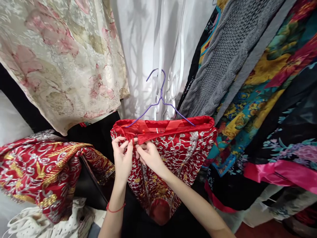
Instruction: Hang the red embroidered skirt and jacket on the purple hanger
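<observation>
With our left hand (pixel 122 160) and right hand (pixel 151 157), we're pinching a red garment (pixel 183 152) — 1 purple hanger (pixel 161 98) is reaching inside — and white cloth (pixel 137 49) is hanging behind.

small label (pixel 160 130), inside red garment (pixel 173 152), mark too small to read

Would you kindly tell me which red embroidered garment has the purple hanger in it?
The middle garment, held by the left hand and right hand: the purple hanger reaches into its red waistband. The garment draped at left shows no hanger.
</observation>
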Tool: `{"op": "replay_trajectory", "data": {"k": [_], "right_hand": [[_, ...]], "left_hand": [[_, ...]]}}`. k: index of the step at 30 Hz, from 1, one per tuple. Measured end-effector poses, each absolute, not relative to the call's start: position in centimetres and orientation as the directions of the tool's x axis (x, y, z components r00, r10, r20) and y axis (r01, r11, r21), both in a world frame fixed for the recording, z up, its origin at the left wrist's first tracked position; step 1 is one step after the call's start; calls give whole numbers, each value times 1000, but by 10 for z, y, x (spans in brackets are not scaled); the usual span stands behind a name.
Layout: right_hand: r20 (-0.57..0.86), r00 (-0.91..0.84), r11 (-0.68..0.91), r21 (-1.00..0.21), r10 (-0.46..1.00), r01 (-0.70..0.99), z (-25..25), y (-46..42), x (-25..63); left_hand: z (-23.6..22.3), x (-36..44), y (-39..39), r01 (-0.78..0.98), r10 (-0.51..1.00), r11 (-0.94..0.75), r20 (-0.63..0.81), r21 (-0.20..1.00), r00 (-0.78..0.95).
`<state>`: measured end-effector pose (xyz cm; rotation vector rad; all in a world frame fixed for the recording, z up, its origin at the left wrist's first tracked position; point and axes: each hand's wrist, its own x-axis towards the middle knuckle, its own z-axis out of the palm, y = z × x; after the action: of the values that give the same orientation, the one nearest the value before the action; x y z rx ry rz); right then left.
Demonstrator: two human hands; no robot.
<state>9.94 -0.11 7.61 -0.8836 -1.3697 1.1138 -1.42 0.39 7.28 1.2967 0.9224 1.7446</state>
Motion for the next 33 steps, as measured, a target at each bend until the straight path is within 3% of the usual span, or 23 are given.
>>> {"op": "replay_trajectory", "data": {"k": [3, 6, 9, 15, 18, 21, 25, 29, 33], "right_hand": [[279, -126, 260, -954, 952, -150, 78, 1, 94], [228, -146, 169, -928, 963, -333, 79, 2, 90], [192, -137, 114, -891, 972, -438, 80, 0, 88], [228, -84, 161, -861, 970, -482, 89, -5, 100], [236, -175, 128, -870, 956, -476, 91, -3, 106], [244, -213, 106, -854, 946, -509, 86, 0, 107], [254, -217, 102, -837, 943, -537, 79, 2, 105], [249, -189, 132, -868, 950, -479, 81, 0, 109], [267, -198, 180, -912, 943, -369, 84, -2, 117]], "left_hand": [[77, -19, 2, -209, 918, -395, 380, 895, -109], [80, -23, 0, -180, 923, -384, 375, 905, -82], [77, -22, 1, -108, 890, -442, 420, 891, -178], [67, -22, 8, 37, 756, -578, 552, 815, -352], [70, -27, -1, 199, 635, -674, 695, 712, -337], [78, -30, -16, 450, 475, -737, 860, 504, -185], [86, -27, -24, 652, 471, -667, 882, 361, -6], [88, -20, -15, 698, 515, -594, 856, 401, -53], [90, -13, -7, 546, 643, -619, 764, 565, -61]]}}
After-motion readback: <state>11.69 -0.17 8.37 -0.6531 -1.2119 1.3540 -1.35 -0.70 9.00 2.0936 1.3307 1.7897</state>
